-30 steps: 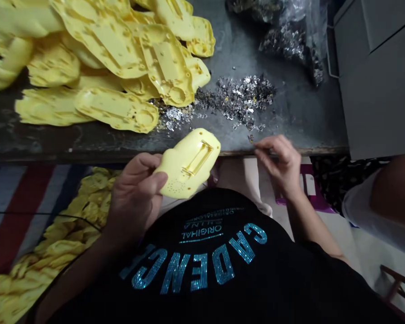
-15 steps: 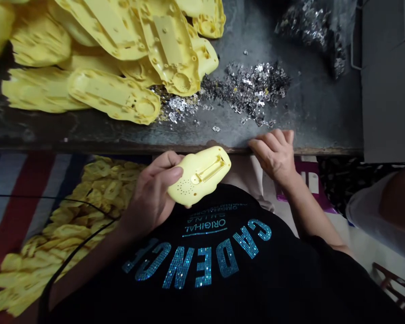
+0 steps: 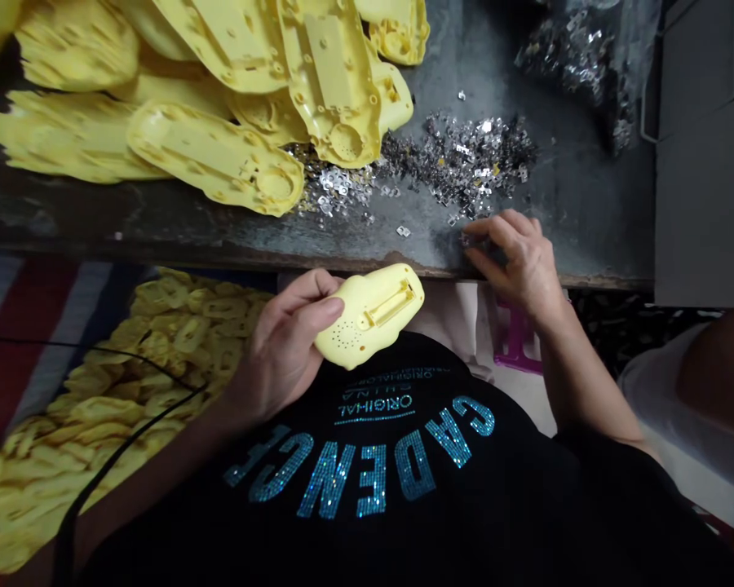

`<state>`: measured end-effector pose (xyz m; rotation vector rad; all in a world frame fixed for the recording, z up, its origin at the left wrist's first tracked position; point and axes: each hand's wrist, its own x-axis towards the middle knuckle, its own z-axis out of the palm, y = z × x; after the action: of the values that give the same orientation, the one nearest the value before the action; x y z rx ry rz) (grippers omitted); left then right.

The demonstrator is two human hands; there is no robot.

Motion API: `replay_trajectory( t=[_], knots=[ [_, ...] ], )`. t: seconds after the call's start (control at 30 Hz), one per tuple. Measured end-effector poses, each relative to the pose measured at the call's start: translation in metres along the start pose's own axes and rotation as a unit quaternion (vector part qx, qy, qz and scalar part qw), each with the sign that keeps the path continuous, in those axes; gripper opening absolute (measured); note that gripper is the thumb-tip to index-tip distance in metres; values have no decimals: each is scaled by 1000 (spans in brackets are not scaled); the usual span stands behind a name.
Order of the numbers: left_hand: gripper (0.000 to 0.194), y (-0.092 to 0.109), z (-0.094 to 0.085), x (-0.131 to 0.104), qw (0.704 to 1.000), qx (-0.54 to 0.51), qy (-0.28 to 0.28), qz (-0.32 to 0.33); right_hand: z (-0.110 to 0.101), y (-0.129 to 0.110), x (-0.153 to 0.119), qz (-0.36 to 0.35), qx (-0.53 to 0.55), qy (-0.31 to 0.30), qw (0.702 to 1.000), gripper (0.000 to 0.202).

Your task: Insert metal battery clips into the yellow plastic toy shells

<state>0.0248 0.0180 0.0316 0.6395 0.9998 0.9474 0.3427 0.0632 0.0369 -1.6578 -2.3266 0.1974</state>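
My left hand [image 3: 297,334] grips a yellow plastic casing [image 3: 367,318] by one end, thumb on top. The casing's outer side faces up, showing a slotted battery compartment, a cluster of small holes and screw holes. Over the table's front edge, my right hand [image 3: 514,257] has thumb and forefinger closed around a small metal piece [image 3: 466,240], mostly covered by the fingertips. A loose pile of small shiny metal pieces [image 3: 465,163] lies just beyond that hand. One or two stray metal pieces [image 3: 403,231] sit nearer the edge, between the two hands.
Yellow casing halves [image 3: 220,155] are heaped on the dark table [image 3: 177,228] at left. More casings [image 3: 177,326] fill a space below the table. A clear bag [image 3: 578,57] of metal pieces lies at back right, beside a grey cabinet [image 3: 703,179]. A black cable [image 3: 134,432] crosses my left arm.
My right hand has opened out from its curled pose at the table edge, with thumb and forefinger now pinching a metal piece. The casing stays in my left hand, almost unmoved.
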Motion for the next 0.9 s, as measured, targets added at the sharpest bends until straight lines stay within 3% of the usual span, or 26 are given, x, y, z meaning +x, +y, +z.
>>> replay_trajectory(
  t=[0.2,0.3,0.53,0.7,0.9],
  knots=[
    [33,-2,-1,0,1000,-3,5,3,9,3,11,3,-10,-16,1000,23],
    [35,-2,0,1,1000,-4,6,3,11,3,10,-9,-4,8,1000,24],
    [36,1,1,2,1000,-10,5,4,15,23,-29,-97,-7,43,994,28],
    [36,2,7,4,1000,-16,-1,-4,15,16,-36,12,80,124,989,20],
    [35,2,13,3,1000,-16,-7,3,27,-5,-9,68,2,82,994,31]
  ],
)
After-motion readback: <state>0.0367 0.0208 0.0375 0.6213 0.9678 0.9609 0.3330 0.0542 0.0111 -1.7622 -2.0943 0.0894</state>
